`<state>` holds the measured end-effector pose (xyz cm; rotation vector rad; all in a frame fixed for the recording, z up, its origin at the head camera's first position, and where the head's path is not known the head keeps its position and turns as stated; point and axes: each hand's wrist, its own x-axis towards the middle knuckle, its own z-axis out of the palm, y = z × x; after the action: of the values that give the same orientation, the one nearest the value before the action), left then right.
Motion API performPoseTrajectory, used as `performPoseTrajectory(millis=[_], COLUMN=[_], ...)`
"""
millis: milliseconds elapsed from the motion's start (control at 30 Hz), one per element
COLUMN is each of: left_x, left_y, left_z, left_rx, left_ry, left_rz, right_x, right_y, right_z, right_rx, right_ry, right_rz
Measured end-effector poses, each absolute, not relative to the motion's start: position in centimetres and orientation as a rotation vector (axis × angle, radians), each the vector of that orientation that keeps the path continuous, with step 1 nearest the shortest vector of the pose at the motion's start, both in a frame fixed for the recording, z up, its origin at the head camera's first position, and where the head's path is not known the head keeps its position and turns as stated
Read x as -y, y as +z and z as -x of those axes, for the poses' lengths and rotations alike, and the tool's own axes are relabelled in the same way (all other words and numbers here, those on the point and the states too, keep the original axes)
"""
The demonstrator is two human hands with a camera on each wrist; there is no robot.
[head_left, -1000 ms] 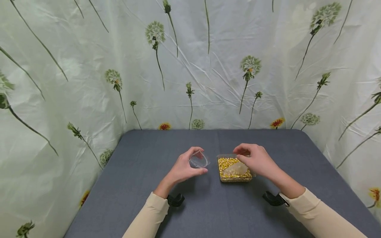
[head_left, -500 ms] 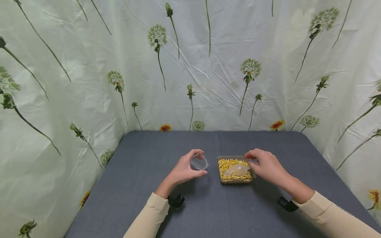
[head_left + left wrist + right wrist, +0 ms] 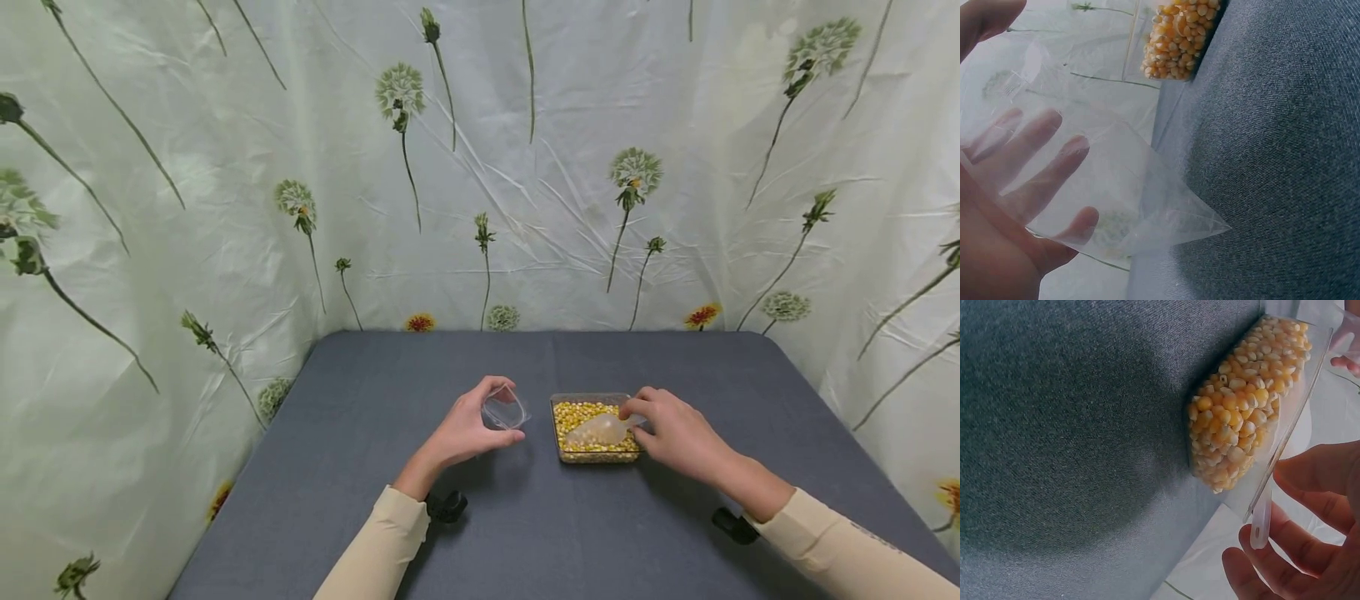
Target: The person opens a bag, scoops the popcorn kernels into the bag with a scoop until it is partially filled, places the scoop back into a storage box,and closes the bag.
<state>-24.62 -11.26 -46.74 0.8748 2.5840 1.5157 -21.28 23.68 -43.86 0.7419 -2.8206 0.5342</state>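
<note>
A clear plastic bag [image 3: 1141, 194] is held by my left hand [image 3: 468, 427], its mouth spread between thumb and curved fingers. In the left wrist view the fingers show through the film, and a pointed corner sticks out. To the right stands a clear rectangular container [image 3: 597, 457] of yellow and whitish corn kernels [image 3: 1235, 412]. A translucent scoop [image 3: 602, 429] lies on the kernels, its handle [image 3: 1261, 522] over the container's right rim. My right hand [image 3: 678, 437] grips that handle, with the thumb by the rim and fingers around the handle.
Both things are over a table with a dark grey-blue cloth [image 3: 360, 392]. Behind it hangs a pale curtain [image 3: 555, 208] with printed dandelions. A black strap device [image 3: 447, 506] sits at the left wrist, another [image 3: 735, 525] at the right.
My right hand has moved from above the container to its right side and taken hold of the scoop's handle. The left hand keeps the bag in about the same place.
</note>
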Motion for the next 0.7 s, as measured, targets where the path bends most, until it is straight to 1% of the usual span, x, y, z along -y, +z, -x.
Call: performPoseTrajectory(millis=[300,700], left_x=[11.1,11.3], left_y=[-46.6,-46.6], left_z=[24.4,24.5], left_rx=[-2.562,-2.557], left_ry=[1.518,1.525], left_rz=[-0.875,-0.891], right_x=[-24.0,-24.8], right_y=[-43.8,-41.4], right_z=[21.8,21.6], right_rx=[2.762,2.635], right_ry=[0.442,0.323], right_rz=[-0.870,-0.993])
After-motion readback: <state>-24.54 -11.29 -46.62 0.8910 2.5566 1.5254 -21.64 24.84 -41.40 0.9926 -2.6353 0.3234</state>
